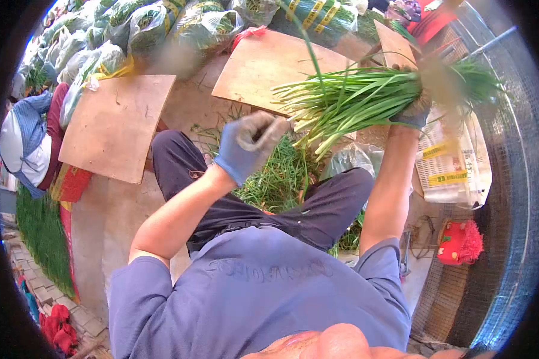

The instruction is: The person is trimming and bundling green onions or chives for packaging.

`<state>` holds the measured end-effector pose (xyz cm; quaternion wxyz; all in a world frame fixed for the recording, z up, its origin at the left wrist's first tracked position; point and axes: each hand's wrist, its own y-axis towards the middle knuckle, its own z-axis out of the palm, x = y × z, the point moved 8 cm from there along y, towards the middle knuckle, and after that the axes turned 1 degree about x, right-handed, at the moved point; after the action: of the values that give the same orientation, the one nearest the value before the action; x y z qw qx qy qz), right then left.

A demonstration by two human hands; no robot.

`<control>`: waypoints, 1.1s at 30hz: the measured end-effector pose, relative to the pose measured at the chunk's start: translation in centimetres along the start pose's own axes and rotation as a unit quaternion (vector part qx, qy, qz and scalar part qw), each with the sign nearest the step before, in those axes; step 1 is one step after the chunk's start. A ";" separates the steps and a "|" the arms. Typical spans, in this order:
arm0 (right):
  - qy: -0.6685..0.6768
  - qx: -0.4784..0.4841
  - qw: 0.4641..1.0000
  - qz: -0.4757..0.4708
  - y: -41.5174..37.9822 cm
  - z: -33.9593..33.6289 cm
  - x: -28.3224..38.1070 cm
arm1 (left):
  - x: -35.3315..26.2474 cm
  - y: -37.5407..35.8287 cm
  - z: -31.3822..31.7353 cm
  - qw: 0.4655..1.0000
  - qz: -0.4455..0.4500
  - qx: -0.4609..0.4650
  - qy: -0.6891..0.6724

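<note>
My right hand (414, 110), in a blue and grey work glove, is closed around a thick bunch of garlic chives (359, 102). The pale stem ends point left and the green leaf tips hang out to the right, partly behind a blur. Just left of the stem ends is my left hand (251, 140), gloved the same way. Its fingers are curled, with thumb and forefinger together; whatever may be between them is too small to make out. Loose green leaves (278, 173) lie heaped between my knees, below the bunch.
Wooden boards (117, 128) stand at left, and another board (269, 66) is ahead. Bagged greens (150, 27) are piled at the back. Another person (30, 140) is at far left. A white printed bag (452, 158) and mesh netting (503, 179) are at right.
</note>
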<state>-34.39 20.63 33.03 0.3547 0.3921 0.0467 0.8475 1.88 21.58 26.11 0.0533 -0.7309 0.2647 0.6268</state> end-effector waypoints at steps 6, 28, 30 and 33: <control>-0.001 -0.003 1.000 0.008 -0.9 -1.2 -0.4 | 0.5 1.6 4.8 0.967 0.099 -0.004 0.236; -0.018 0.087 0.996 0.018 -3.5 -3.2 1.4 | -8.8 2.6 -3.0 0.936 0.066 -0.078 -0.337; -0.003 0.026 1.000 -0.010 -2.7 -5.6 2.1 | -6.7 0.7 -5.3 0.925 0.052 -0.066 -0.371; -0.025 -0.049 0.998 -0.028 -3.0 -6.6 3.2 | 0.4 -1.6 -6.5 0.994 -0.065 0.050 -0.077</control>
<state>-38.75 26.22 29.45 0.3984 0.3940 0.0068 0.8282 8.40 20.17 26.66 0.1503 -0.6928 0.2427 0.6622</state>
